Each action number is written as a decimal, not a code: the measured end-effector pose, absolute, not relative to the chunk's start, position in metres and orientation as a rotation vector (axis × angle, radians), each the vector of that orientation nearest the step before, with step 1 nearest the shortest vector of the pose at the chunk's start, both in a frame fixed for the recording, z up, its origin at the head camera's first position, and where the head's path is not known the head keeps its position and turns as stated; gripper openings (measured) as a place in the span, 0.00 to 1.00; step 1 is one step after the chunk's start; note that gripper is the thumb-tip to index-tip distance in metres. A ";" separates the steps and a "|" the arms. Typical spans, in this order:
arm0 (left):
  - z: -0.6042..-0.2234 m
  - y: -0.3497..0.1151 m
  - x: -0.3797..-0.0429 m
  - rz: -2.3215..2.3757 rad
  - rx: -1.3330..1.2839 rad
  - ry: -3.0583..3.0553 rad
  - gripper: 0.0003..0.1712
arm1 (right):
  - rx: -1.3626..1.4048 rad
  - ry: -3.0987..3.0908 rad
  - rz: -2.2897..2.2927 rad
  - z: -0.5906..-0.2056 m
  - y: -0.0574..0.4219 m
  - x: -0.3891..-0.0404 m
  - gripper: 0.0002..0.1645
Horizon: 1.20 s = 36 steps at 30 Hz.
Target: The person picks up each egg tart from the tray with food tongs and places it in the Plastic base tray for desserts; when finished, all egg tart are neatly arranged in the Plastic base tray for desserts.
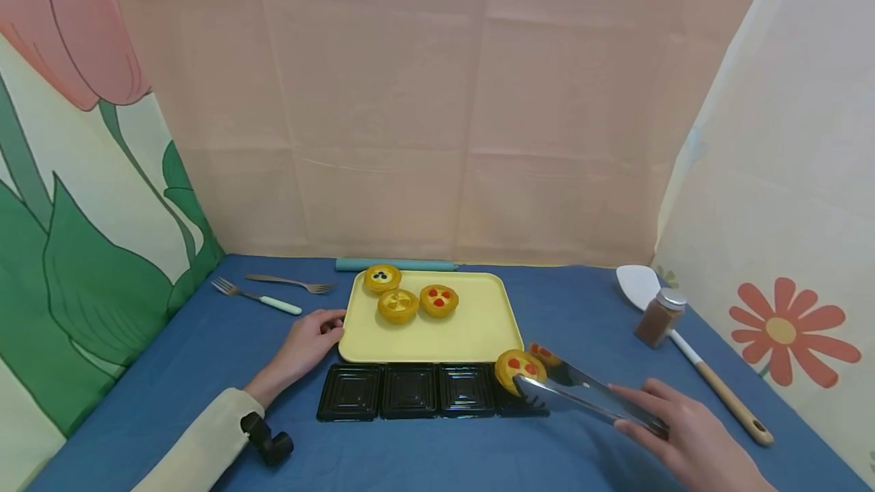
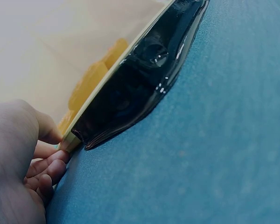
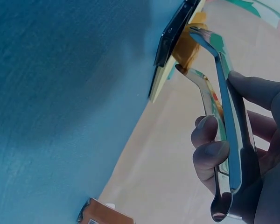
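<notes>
My right hand grips metal tongs. Between or against the tongs' tips is an egg tart with red topping, above the rightmost compartment of a black plastic tray; whether it touches the tray I cannot tell. The left hand pinches the left edge of a yellow tray, thumb above and fingers curled at its side in the left wrist view. On the yellow tray sit a tart with dark berries, a plain yellow-topped tart and another red-topped tart.
Two forks lie left, one with a pale green handle, one brownish. A teal bar lies behind the yellow tray. At right, a shaker jar stands beside a white spatula. Cloth walls surround the blue table.
</notes>
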<state>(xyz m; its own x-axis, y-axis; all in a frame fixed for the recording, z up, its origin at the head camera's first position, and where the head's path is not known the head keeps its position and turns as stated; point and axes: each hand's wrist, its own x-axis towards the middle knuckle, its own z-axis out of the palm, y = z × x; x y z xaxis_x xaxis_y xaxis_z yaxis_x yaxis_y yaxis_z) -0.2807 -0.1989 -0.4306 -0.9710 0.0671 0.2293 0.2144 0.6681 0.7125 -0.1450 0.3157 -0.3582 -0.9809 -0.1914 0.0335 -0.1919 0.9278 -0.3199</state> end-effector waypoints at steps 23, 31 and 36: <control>-0.432 -0.200 -0.281 -1.186 -0.235 -2.689 0.23 | 0.255 -3.116 0.353 -0.343 0.313 -0.145 0.34; -0.432 -0.200 -0.282 -1.186 -0.234 -2.699 0.23 | 0.290 -2.978 0.380 -0.325 0.309 -0.143 0.34; -0.433 -0.200 -0.282 -1.178 -0.238 -2.702 0.23 | 0.326 -2.909 0.356 -0.318 0.300 -0.151 0.34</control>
